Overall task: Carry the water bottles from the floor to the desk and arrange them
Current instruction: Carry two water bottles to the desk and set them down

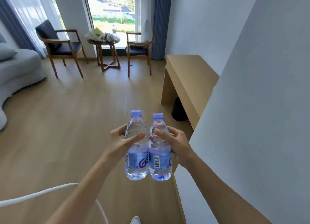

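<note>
Both clear water bottles have pale lilac caps and blue labels with purple lettering and a black-and-white barcode. The desk is light tan wood, the floor a warmer plank brown. The chairs have brown frames and what look like navy cushions. The curtains are ribbed blue-grey; the walls are white.

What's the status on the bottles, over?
Left hand grips left bottle, right hand grips right bottle. Both upright, off the floor, side by side. Desk ahead right; nothing seen in the way.
</note>
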Demonstrator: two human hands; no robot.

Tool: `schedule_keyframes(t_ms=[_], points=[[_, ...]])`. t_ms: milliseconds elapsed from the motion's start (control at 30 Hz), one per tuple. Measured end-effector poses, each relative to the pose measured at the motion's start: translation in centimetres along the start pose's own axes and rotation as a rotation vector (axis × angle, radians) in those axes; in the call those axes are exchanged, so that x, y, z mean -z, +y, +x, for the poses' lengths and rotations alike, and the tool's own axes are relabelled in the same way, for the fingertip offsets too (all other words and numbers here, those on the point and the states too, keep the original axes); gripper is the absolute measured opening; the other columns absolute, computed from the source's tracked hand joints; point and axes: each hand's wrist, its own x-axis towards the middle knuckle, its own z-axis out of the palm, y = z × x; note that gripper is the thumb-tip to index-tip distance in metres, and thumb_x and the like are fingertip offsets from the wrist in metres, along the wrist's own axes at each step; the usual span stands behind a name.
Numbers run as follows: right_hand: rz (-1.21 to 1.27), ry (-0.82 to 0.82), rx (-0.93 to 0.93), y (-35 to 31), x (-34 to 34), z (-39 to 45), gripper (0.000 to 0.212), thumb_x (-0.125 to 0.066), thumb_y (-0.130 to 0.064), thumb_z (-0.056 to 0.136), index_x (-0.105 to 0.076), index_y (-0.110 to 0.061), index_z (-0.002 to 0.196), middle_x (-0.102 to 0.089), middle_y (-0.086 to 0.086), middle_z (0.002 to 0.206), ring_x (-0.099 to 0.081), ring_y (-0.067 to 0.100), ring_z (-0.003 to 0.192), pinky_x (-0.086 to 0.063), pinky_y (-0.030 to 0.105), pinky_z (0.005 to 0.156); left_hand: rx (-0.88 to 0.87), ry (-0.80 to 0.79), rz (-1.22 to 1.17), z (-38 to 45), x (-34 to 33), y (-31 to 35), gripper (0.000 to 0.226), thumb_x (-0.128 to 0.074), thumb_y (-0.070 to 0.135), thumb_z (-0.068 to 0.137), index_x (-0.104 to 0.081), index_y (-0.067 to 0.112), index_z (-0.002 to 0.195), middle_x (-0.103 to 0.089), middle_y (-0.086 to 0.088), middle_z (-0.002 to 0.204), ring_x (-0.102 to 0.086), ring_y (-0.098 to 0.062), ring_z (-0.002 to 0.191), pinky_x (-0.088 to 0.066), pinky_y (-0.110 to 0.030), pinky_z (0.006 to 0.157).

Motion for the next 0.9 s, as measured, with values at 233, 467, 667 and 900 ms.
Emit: schedule_keyframes(t_ms=[233, 467, 667, 900], points=[[0.083, 0.104, 0.019, -3.6, 2.4, 16.8, 0.04, -0.08, -0.033, 0.077, -0.071, -0.012, 0.109, -0.075, 0.015, 0.104, -0.072, 0.036, 0.096, -0.057, 0.046, 0.089, 0.004, -0.129, 0.017, 19.7, -0.5, 1.8, 0.026, -0.084, 0.026, 0.065, -0.077, 0.021, 0.09, -0.077, -0.003, 0.085, -0.073, -0.013, 0.072, -0.054, -0.019, 0.058], [0.143, 0.227, 0.054, -5.8, 8.4, 35.0, 0.04, -0.082, -0.038, 0.073, -0.073, -0.019, 0.108, -0.076, 0.012, 0.103, -0.073, 0.03, 0.096, -0.058, 0.035, 0.08, -0.03, -0.232, 0.063, 40.5, -4.6, 1.6, 0.025, -0.085, 0.025, 0.069, -0.076, 0.021, 0.092, -0.076, -0.001, 0.085, -0.071, -0.01, 0.073, -0.053, -0.019, 0.061], [0.157, 0.347, 0.064, -8.6, 13.3, 46.9, 0.035, -0.085, -0.034, 0.072, -0.075, -0.02, 0.102, -0.077, 0.009, 0.095, -0.075, 0.025, 0.085, -0.057, 0.027, 0.07, -0.032, -0.316, 0.107, 54.9, -8.5, 2.6, 0.027, -0.086, 0.028, 0.067, -0.076, 0.027, 0.092, -0.076, 0.002, 0.087, -0.073, -0.011, 0.078, -0.054, -0.018, 0.063], [0.137, 0.526, 0.061, -10.1, 18.8, 57.2, 0.024, -0.083, -0.023, 0.076, -0.075, -0.018, 0.098, -0.077, 0.008, 0.092, -0.074, 0.022, 0.08, -0.054, 0.027, 0.066, -0.012, -0.49, 0.16, 69.0, -13.5, 2.4, 0.035, -0.086, 0.037, 0.061, -0.074, 0.027, 0.092, -0.076, -0.001, 0.088, -0.073, -0.022, 0.084, -0.06, -0.037, 0.076]])
